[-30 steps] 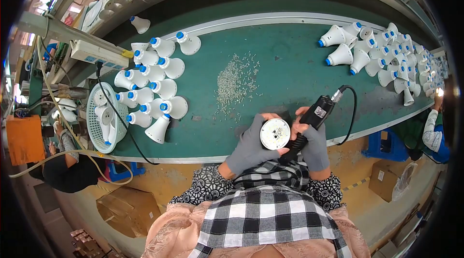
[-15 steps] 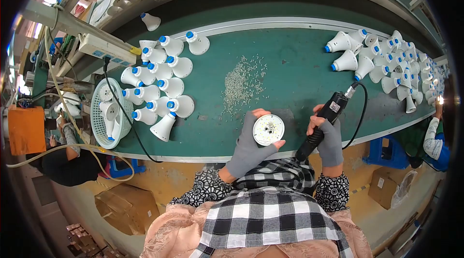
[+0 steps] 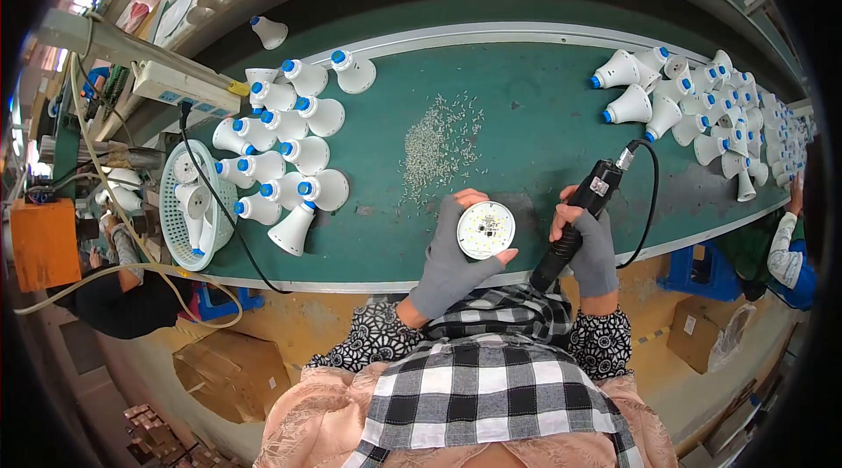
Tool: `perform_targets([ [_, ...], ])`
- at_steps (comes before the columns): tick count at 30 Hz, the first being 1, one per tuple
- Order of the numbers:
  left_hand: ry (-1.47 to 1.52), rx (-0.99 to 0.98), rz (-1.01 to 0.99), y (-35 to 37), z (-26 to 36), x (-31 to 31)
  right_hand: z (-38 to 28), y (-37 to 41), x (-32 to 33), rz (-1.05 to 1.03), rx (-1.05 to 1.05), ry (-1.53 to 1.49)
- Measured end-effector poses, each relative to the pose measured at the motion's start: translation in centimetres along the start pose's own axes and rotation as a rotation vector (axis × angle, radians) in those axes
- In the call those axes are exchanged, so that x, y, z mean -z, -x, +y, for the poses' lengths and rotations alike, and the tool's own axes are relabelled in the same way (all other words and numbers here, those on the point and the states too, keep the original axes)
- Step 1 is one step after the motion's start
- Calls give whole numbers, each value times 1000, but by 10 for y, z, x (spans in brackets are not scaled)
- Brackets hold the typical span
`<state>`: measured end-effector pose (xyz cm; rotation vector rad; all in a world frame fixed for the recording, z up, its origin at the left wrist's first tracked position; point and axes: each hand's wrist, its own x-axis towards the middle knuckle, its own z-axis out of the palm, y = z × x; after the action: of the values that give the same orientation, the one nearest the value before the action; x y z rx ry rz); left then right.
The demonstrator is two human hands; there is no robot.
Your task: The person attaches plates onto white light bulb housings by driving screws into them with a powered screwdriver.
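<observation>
My left hand (image 3: 447, 249), in a grey fingerless glove, grips a white LED bulb (image 3: 486, 230) with its round circuit board facing up. To its right, my right hand (image 3: 586, 235) is wrapped round a black electric screwdriver (image 3: 589, 196), which tilts with its lower end near the table's front edge. A cable runs from the screwdriver's upper end. The tool and the bulb are apart. Beyond my hands lies a loose heap of small screws (image 3: 430, 148) on the green table (image 3: 535, 108).
White bulb housings with blue caps (image 3: 309, 154) stand at left, and many more (image 3: 662, 104) at right. A pale green basket (image 3: 180, 227) holds several housings beside a power strip (image 3: 189, 91). Other people sit at far left (image 3: 132, 292) and far right (image 3: 789, 257).
The view has shifted slightly. Both hands keep their holds on the bulb and the electric screwdriver, with the screwdriver a little further left.
</observation>
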<state>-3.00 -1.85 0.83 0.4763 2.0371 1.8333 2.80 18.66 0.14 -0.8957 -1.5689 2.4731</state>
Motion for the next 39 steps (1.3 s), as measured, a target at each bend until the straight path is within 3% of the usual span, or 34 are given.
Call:
perform_targets([
  [8, 184, 169, -58, 4, -3, 0, -4, -9, -7, 9, -16, -30],
  [11, 161, 234, -101, 7, -1, 0, -19, -27, -14, -11, 48, -19],
  [14, 321, 295, -129, 10, -7, -5, -30, -53, -30, 66, 124, 86],
  [15, 335, 315, -135, 11, -8, -5, -27, -59, -28, 48, 150, 160],
  [18, 324, 276, -106, 14, -12, -4, -17, -78, -16, 152, 360, 761],
  [24, 304, 272, -119, 10, -21, 2, -27, -74, -8, 222, 252, 1060],
  [28, 353, 344, -188, 8, -18, 10, -34, -65, -1, 277, 255, 1088],
  [31, 412, 309, -168, 10, -19, 9, -24, -69, 17, 249, 300, 1022],
  [35, 453, 280, -187, 4, -23, 9, -19, -66, 13, 252, 199, 971],
  [37, 468, 291, -193, 8, -20, 10, -22, -64, 3, 302, 251, 1079],
  [39, 275, 62, -173, 5, -26, 6, -23, -65, -5, 300, 278, 1110],
])
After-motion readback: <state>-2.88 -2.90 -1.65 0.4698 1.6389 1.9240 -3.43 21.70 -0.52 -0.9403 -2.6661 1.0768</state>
